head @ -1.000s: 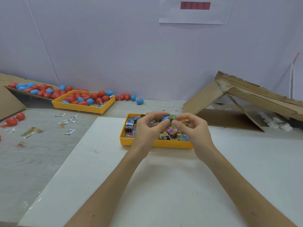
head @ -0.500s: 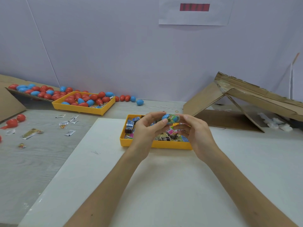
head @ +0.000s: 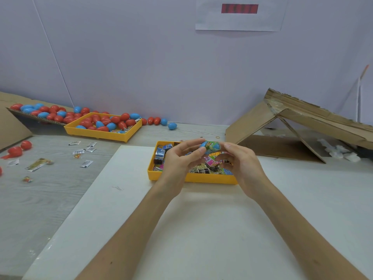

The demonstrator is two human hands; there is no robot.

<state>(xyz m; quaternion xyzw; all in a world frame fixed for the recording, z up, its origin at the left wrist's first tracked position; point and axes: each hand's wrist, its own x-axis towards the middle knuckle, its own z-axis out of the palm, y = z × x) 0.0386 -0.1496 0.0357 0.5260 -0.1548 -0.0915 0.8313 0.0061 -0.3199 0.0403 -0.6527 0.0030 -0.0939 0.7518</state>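
A blue plastic egg [head: 211,147] wrapped in a green printed band is held up between both hands above a yellow tray [head: 203,177] of colourful wrapped packets. My left hand [head: 177,161] pinches the egg's left end with thumb and fingers. My right hand [head: 241,163] pinches its right end, the other fingers curled below. The egg's underside is hidden by my fingers.
A second yellow tray [head: 101,134] at the back left holds several red and blue eggs; more lie on a cardboard ramp [head: 38,116] and loose along the wall. Small packets [head: 85,163] litter the grey table. A folded cardboard structure [head: 298,126] stands at the right. A white board [head: 181,229] lies under my arms.
Both hands have lifted the egg slightly above the tray. The printed band now covers more of the egg's middle.
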